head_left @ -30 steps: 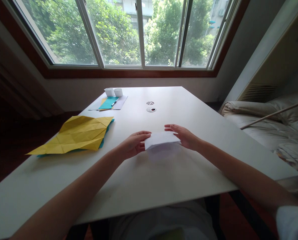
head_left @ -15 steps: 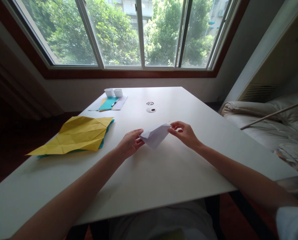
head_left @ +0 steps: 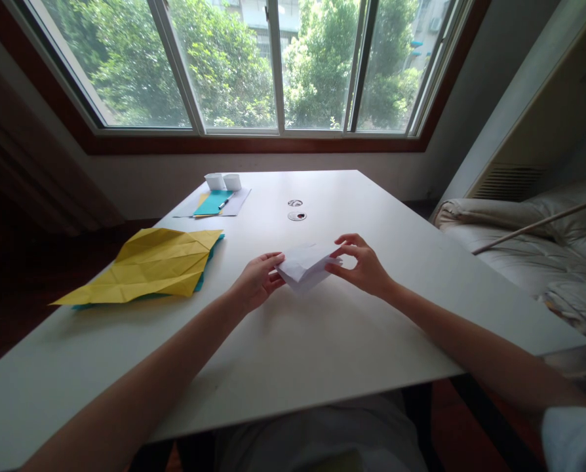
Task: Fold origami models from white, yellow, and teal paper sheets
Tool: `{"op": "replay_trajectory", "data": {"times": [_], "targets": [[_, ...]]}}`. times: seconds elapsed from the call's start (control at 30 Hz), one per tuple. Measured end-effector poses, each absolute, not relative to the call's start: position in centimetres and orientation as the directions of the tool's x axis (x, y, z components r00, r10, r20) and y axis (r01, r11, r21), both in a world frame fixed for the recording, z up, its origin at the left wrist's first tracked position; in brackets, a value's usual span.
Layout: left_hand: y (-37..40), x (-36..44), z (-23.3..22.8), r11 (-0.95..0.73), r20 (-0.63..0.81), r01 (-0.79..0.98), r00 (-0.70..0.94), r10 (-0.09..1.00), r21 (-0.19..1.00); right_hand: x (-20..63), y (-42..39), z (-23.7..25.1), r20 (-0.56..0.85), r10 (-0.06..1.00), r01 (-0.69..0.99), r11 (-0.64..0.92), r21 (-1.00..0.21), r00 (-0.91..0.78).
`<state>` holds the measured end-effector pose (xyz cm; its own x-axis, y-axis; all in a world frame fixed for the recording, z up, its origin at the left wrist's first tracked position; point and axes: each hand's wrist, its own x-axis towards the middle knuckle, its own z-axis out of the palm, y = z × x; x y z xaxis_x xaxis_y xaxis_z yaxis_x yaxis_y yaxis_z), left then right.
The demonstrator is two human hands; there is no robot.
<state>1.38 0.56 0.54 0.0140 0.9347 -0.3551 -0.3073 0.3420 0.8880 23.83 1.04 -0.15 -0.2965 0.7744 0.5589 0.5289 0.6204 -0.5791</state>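
Note:
A folded sheet of white paper [head_left: 303, 265] is held just above the white table, its layers slightly apart on the right side. My left hand [head_left: 258, 278] pinches its left corner, thumb on top and fingers underneath. At the right edge, my right hand [head_left: 362, 263] has its thumb and fingertips on the paper's layers, with a gap between thumb and forefinger. Part of the paper's right edge is hidden behind those fingers.
Left of my hands, a creased yellow sheet [head_left: 160, 265] lies over a teal one [head_left: 200, 280]. Farther back are small teal paper [head_left: 212, 202], a pen [head_left: 225, 201] and two white cups [head_left: 232, 182]. Two round inserts [head_left: 297, 216] sit in the tabletop [head_left: 283, 360].
The paper's upper layer has been turned, so a flat top face now shows and the layers part at the right. My right hand has shifted slightly and its fingers are more spread.

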Motion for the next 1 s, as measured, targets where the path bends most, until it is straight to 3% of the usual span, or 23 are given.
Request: {"op": "replay_trajectory", "data": {"times": [0.5, 0.6, 0.8, 0.9, 1.0], "targets": [[0.6, 1.4, 0.8, 0.316, -0.338, -0.335, -0.007, 0.941, 0.888, 24.2, 1.5, -0.1, 0.53, 0.827, 0.586, 0.527, -0.615, -0.187], [0.7, 1.3, 0.8, 0.312, -0.342, -0.354, -0.024, 0.939, 0.882, 24.4, 1.7, -0.2, 0.508, 0.85, 0.516, 0.499, -0.696, -0.138], [0.7, 1.3, 0.7, 0.295, -0.318, -0.367, -0.004, 0.948, 0.882, 24.3, 2.4, -0.5, 0.325, 0.936, 0.262, 0.351, -0.899, -0.139], [0.6, 1.4, 0.8, 0.296, -0.317, -0.36, -0.001, 0.948, 0.885, 24.2, 2.2, -0.4, 0.283, 0.937, 0.118, 0.31, -0.943, -0.205], [0.6, 1.5, 0.9, 0.295, -0.327, -0.345, -0.035, 0.944, 0.891, 24.2, 1.9, -0.3, 0.291, 0.916, 0.082, 0.324, -0.943, -0.275]]}}
